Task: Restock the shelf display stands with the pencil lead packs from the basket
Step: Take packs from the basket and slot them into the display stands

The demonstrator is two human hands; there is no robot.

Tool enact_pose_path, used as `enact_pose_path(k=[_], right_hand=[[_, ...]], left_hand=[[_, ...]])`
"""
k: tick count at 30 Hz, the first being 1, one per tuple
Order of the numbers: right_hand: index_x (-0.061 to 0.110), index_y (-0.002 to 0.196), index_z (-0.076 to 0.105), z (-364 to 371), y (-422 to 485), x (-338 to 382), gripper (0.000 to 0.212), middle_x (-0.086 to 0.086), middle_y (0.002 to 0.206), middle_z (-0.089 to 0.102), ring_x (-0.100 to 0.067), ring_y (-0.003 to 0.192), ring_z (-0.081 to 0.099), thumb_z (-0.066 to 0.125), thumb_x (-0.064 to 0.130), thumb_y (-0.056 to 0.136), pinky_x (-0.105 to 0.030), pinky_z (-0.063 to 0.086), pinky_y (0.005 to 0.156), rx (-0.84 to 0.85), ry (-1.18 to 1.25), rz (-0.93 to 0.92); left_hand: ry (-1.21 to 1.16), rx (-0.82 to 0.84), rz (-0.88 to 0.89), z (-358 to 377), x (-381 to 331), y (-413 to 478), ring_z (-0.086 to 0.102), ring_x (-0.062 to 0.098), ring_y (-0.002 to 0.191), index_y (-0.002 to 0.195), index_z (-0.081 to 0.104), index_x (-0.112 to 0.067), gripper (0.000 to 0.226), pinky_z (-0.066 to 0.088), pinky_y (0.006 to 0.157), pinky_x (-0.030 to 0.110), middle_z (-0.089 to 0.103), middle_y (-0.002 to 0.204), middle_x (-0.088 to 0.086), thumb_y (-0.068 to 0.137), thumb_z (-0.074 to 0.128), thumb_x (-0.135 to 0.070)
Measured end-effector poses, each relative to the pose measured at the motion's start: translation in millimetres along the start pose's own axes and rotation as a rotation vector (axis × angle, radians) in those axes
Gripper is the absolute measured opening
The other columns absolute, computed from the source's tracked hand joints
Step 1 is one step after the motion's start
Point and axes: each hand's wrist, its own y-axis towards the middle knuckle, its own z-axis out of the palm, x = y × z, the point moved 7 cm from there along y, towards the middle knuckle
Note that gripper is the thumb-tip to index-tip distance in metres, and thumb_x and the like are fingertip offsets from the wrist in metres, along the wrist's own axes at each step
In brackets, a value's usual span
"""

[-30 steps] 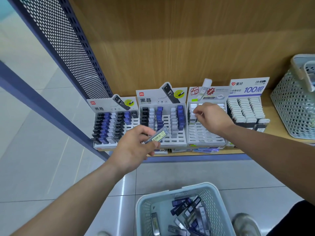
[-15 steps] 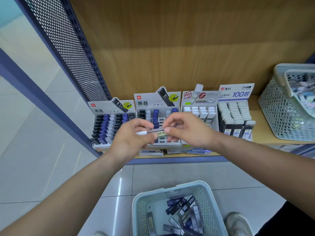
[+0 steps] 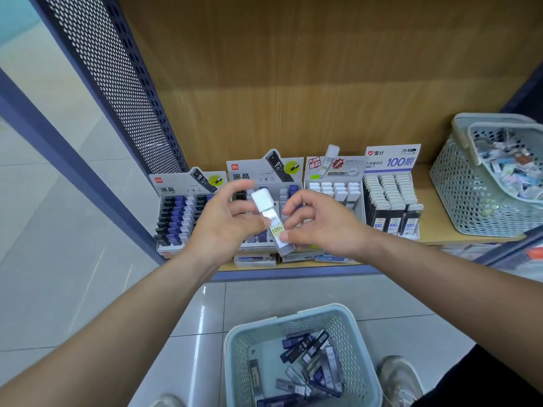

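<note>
- While both hands meet in front of the shelf at twelve o'clock, one pencil lead pack (image 3: pixel 271 218) sits tilted between them. It's a slim, clear rectangular tube with a white cap uppermost and a "100" label low on its body.
- Left hand (image 3: pixel 223 230) pinches it just under the cap. Right hand (image 3: pixel 326 227) pinches the lower end, thumb on the label, other fingers loosely bent.
- Four cardboard display stands line the wooden shelf (image 3: pixel 432 218).
- Far-left stand (image 3: pixel 188 183) holds black and blue packs, and the second stand (image 3: pixel 264 168) is partly hidden behind the hands.
- Third stand (image 3: pixel 335 168) shows white caps in its back rows, and the fourth stand (image 3: pixel 390 160) carries three full columns of white-capped dark packs.
- Two pale perforated plastic baskets: floor basket (image 3: pixel 264 324) at six o'clock, loose dark-blue and clear packs jumbled inside, and shelf basket (image 3: pixel 464 201) at three o'clock, contents blurred.
- One perforated metal panel (image 3: pixel 117 83) rises at ten o'clock.
</note>
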Motion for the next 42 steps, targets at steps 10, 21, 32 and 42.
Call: enact_pose_path(k=[10,21,32,42], right_hand=[[0.027,0.102,0.066,-19.4,11.0,10.7,0.017,0.006,0.078,0.066,-0.022,0.068,0.071,0.067,0.012,0.094,-0.036,0.061,0.063,-0.046,-0.129,-0.165],[0.023,0.086,0.068,-134.8,38.2,-64.0,0.013,0.0,0.083,0.068,-0.011,0.073,0.065,0.076,0.013,0.087,-0.038,0.054,0.077,-0.298,-0.484,-0.016],[0.02,0.086,0.063,-148.9,70.6,-102.0,0.012,0.008,0.073,0.06,-0.006,0.065,0.055,0.069,0.009,0.089,-0.013,0.043,0.059,-0.377,-0.646,0.017],[0.019,0.09,0.07,-147.4,71.2,-100.1,0.004,0.006,0.08,0.069,-0.016,0.079,0.067,0.072,0.015,0.09,-0.026,0.052,0.074,-0.323,-0.746,-0.014]], left_hand=[[0.027,0.086,0.004,30.1,5.9,4.0,0.072,0.01,0.069,0.093,0.073,-0.01,0.02,0.056,0.066,0.019,0.078,0.08,0.005,0.08,0.08,0.004],[0.788,0.126,0.112,37.7,17.9,30.9,0.063,0.003,0.099,0.117,0.069,-0.029,0.03,0.043,0.078,0.011,0.067,0.108,-0.016,0.089,0.075,-0.038],[0.948,0.216,0.079,42.5,33.4,38.5,0.06,0.01,0.109,0.123,0.064,-0.03,0.036,0.049,0.092,0.029,0.062,0.123,-0.007,0.09,0.071,-0.043],[0.866,0.23,0.057,40.5,40.1,40.8,0.06,0.002,0.101,0.12,0.065,-0.032,0.031,0.044,0.082,0.021,0.062,0.118,-0.011,0.091,0.071,-0.041]])
